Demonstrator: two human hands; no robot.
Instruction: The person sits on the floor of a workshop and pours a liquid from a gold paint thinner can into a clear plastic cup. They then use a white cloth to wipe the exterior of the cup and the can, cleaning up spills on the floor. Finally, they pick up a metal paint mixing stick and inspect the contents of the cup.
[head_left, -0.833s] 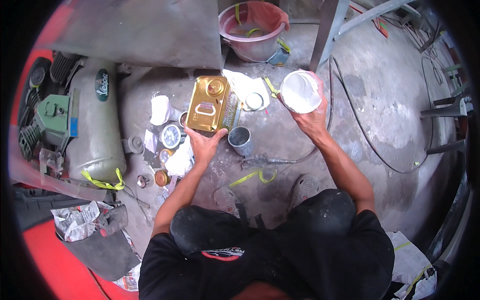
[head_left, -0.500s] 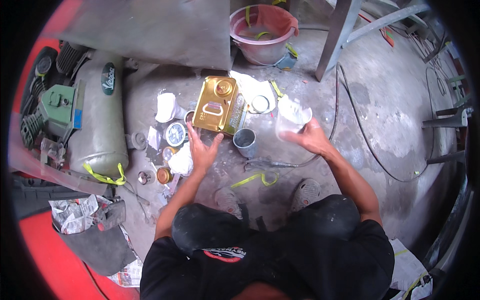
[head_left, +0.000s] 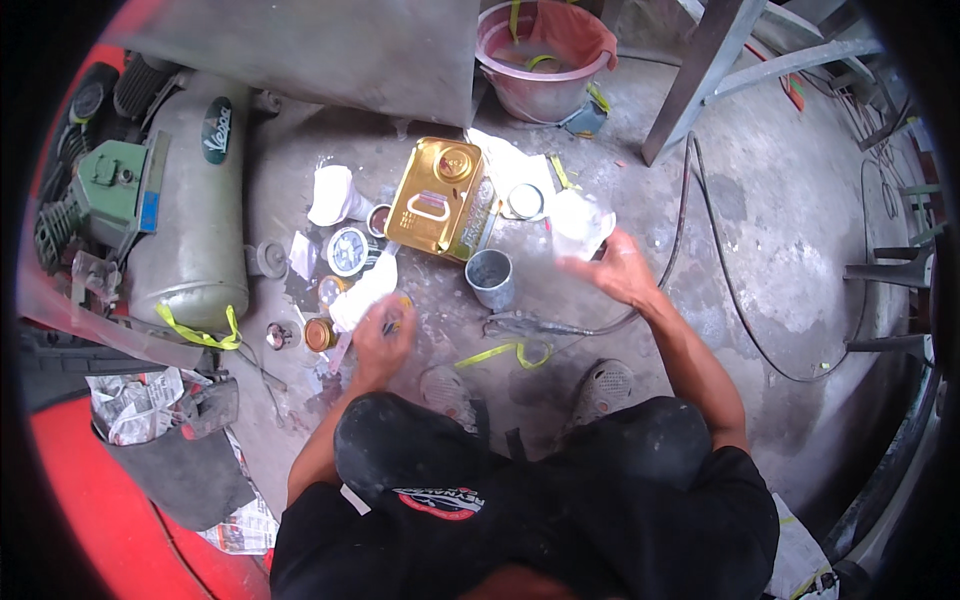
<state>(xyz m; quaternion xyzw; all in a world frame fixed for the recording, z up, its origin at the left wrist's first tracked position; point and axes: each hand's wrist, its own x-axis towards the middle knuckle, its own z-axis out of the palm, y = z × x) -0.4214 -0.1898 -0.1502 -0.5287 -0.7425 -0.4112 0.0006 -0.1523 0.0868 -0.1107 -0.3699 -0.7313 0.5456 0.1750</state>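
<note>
Since the earlier frame the right hand point(head_left: 620, 268) has lowered its gripped translucent white plastic cup point(head_left: 582, 222) beside the gold rectangular metal can point(head_left: 437, 197), nothing visibly poured into the small grey metal cup point(head_left: 490, 279), while the left hand point(head_left: 385, 338), drawn back to lower centre, closes its fingers on a thin stick-like tool point(head_left: 388, 326).

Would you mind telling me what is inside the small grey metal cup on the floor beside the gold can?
The grey metal cup stands upright beside the gold can. Its inside shows only dull grey; whether that is liquid or bare bottom cannot be told. Nothing sticks out of it.
</note>
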